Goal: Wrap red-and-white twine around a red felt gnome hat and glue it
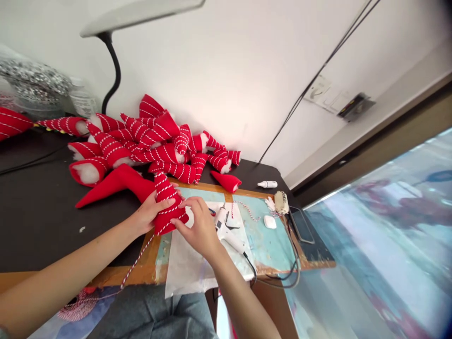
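A red felt cone hat [164, 192] wound with red-and-white twisted cord is between my hands, above the table's near edge. My left hand [154, 210] wraps its left side, thumb across the front. On the right side, my right hand [197, 225] pinches the hat near its wide end with thumb and fingers. The twisted cord [138, 260] runs from the hat's lower edge down to a cord spool [78, 305] by my lap. Just right of my right hand, a white glue gun [226, 230] lies on a white sheet [187, 270].
A heap of cord-wound red cones [155, 134] lies along the wall, with plain red felt cones [116, 183] in front. A lamp [141, 18] overhangs the back left. To the right are a white tube [267, 184], a small white case [270, 221], a phone [301, 225] and cables.
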{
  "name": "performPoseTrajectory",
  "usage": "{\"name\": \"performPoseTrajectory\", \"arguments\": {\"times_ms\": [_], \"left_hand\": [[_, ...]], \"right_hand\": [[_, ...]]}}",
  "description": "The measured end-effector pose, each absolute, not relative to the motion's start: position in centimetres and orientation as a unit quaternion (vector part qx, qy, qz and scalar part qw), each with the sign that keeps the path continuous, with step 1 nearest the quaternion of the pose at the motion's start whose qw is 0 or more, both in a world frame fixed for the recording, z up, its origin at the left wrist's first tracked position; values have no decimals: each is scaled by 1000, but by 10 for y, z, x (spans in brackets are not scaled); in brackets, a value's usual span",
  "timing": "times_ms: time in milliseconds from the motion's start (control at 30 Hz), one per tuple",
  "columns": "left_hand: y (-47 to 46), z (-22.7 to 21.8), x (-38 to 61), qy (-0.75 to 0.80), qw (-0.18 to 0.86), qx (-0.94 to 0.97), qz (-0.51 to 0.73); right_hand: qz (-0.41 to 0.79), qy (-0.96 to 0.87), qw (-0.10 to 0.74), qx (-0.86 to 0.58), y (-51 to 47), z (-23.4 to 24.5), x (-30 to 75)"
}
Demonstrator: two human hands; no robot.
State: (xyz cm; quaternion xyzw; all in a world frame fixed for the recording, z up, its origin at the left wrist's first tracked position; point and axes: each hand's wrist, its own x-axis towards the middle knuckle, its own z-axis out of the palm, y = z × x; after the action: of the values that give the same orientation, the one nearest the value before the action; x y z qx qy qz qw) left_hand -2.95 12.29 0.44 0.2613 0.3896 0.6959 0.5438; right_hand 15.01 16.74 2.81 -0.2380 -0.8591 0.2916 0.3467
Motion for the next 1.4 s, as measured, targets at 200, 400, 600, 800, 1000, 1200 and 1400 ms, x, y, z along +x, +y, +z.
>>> {"name": "performPoseTrajectory", "arguments": {"times_ms": [200, 400, 600, 800, 1000, 1200, 1400], "left_hand": [[119, 2, -34, 390, 545, 261, 695], [122, 9, -41, 367, 552, 245, 707], [121, 8, -48, 359, 576, 255, 688], [124, -1, -47, 379, 549, 282, 690], [124, -6, -41, 392, 561, 288, 670], [122, -7, -41, 387, 571, 296, 661], [123, -9, -45, 379, 566, 314, 661]], "right_hand": [[516, -760, 282, -277, 171, 13, 144], [564, -725, 271, -288, 178, 4, 142], [638, -679, 289, -219, 180, -2, 145], [696, -630, 257, -231, 181, -7, 142], [696, -626, 249, -250, 182, -17, 135], [715, -625, 234, -209, 182, -10, 139], [679, -674, 204, -210, 182, -5, 140]]}}
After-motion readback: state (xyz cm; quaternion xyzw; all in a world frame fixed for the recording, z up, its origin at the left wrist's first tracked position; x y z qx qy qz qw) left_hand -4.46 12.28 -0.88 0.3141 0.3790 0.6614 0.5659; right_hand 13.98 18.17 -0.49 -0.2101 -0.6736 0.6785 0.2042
